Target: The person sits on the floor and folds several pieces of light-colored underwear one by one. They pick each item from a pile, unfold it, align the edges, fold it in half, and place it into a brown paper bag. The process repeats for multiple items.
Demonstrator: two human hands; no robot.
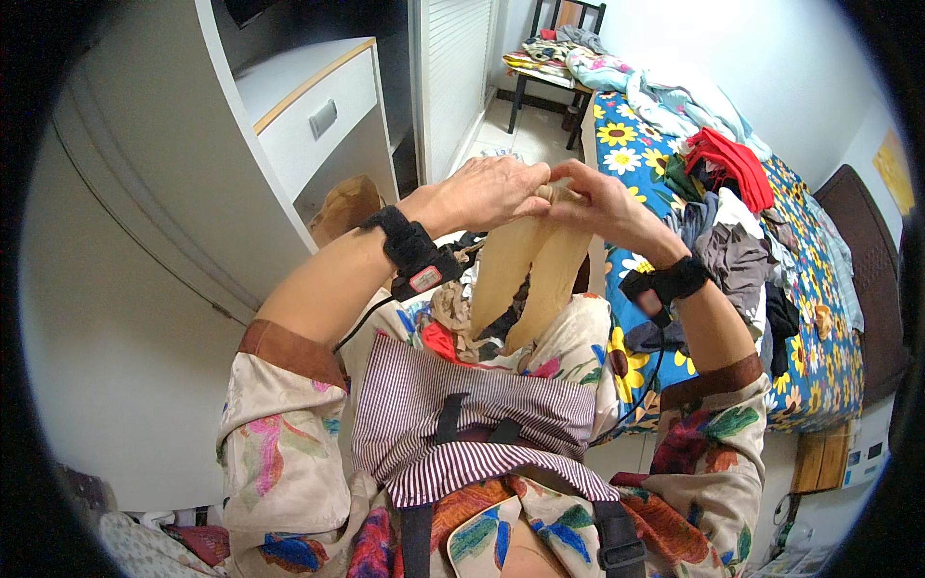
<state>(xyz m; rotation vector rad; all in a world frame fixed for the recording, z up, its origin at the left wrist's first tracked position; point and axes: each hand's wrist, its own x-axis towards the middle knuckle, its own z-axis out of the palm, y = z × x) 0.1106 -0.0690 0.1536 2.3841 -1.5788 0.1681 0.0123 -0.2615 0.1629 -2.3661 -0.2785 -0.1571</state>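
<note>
Beige sheer stockings (556, 267) hang from both of my hands, their two legs dangling apart over my lap. My left hand (491, 186) pinches the gathered top from the left. From the right, my right hand (603, 202) grips the same bunched edge, its fingers close to the left ones. Below the stockings, a heap of crumpled stockings and small garments (452, 314) lies between my knees, partly hidden by the hanging legs. A red cloth (441, 341) shows at its near side.
On my right, a bed with a sunflower-print sheet (625, 368) bears piled clothes (737, 253) and folded red garments (733, 170). A chair (514, 108) stacked with clothes stands beyond. At left are an open wardrobe with a white drawer (325, 108) and a brown bag (347, 206).
</note>
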